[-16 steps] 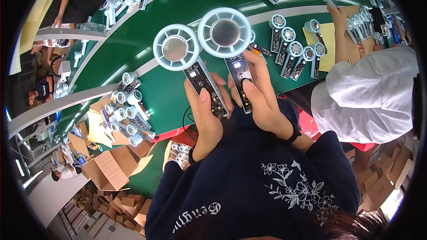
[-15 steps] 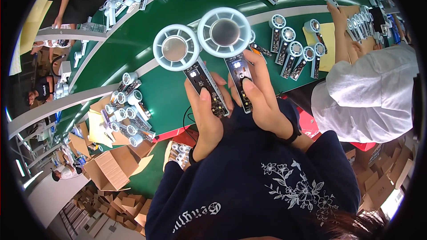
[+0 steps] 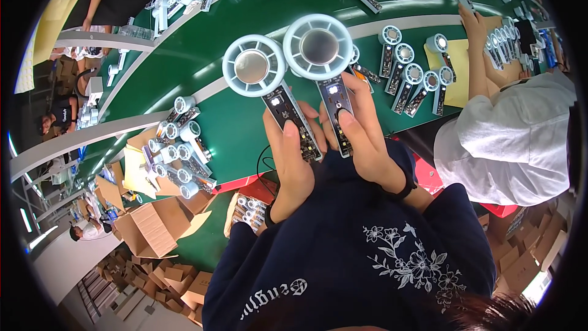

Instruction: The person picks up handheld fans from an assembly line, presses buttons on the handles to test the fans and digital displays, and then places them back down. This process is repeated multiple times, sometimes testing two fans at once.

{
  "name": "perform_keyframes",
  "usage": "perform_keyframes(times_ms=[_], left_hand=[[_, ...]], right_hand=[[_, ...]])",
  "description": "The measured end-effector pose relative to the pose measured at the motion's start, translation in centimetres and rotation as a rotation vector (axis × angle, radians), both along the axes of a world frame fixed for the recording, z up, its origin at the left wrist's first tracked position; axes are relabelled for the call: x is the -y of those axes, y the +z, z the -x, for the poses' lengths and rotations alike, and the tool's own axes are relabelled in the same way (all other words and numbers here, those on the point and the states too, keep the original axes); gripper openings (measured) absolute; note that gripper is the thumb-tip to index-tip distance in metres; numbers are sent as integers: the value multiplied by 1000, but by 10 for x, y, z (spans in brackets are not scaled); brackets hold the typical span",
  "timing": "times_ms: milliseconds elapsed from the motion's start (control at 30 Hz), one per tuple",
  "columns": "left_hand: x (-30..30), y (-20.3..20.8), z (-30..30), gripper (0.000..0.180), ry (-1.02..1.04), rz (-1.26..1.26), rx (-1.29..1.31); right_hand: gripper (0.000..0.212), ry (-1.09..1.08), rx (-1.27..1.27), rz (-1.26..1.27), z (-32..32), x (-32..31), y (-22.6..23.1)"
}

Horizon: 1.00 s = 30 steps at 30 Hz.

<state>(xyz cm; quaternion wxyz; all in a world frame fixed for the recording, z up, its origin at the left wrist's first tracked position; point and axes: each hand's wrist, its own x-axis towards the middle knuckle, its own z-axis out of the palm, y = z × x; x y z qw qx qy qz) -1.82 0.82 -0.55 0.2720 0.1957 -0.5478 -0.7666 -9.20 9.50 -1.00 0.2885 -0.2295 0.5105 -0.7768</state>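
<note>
Hands (image 3: 293, 162) (image 3: 366, 147) grip two fans (image 3: 252, 67) (image 3: 320, 46); a carton (image 3: 230, 213) holds more.

Left fan (image 3: 252, 67) and right fan (image 3: 319, 46): pale blue, handle circuit boards exposed, small white lights lit.
Gripped in left hand (image 3: 295, 162) and right hand (image 3: 367, 150) respectively; spoked round heads just beside each other, both tilted leftward.

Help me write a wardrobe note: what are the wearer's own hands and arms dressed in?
The ungloved left hand and ungloved right hand each have a narrow dark band at the wrist; the dark navy fabric sleeves stop short of the bands.
</note>
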Motion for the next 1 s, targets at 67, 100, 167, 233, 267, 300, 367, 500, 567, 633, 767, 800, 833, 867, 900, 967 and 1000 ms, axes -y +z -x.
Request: perform_keyframes(times_ms=[67, 100, 167, 233, 267, 300, 367, 500, 567, 633, 767, 800, 833, 867, 900, 967, 1000], left_hand=[[1, 1, -1, 51, 0, 9, 1], [1, 1, -2, 51, -4, 18, 3], [1, 1, -1, 51, -10, 26, 0], [1, 0, -1, 50, -5, -24, -38], [0, 0, -1, 49, -3, -49, -58], [0, -1, -1, 49, -6, -49, -60], [-1, -2, -1, 48, 2, -167, -51], [-1, -6, 1, 45, 32, -258, -23], [1, -7, 2, 44, 43, -274, -11], [5, -6, 2, 43, 34, -219, -1], [5, -6, 3, 43, 12, -208, -44], [5, -6, 3, 43, 3, -216, -69], [5, -6, 3, 43, 1, -216, -69], [5, -6, 4, 43, 4, -205, -64], [4, -6, 4, 43, 7, -194, -59], [3, -6, 5, 43, 8, -184, -55], [3, -7, 6, 44, 8, -175, -46]], right_hand=[[47, 0, -17, -16, -1, 0, 0], [47, 2, -17, -16, -1, 1, -1], [46, -1, -19, 16, -1, 2, -1], [46, -5, -22, 31, 0, 2, 0], [44, -4, -17, 17, 1, 2, 1], [43, -3, -13, 4, 3, 2, 1], [42, -7, -12, -9, 5, 1, 2], [38, -35, -15, -58, 6, 0, 2], [37, -42, -28, -90, 8, -1, 0], [36, -48, -34, -106, 9, -2, -2], [36, -48, -29, -85, 10, -3, -4], [36, -51, -58, -72, 11, -2, -6], [36, -54, -87, -59, 11, -2, -9], [36, -58, -116, -47, 11, -2, -10], [36, -59, -116, -48, 12, -3, -11], [36, -56, -103, -64, 13, -3, -11], [36, -55, -97, -72, 13, -4, -11]])
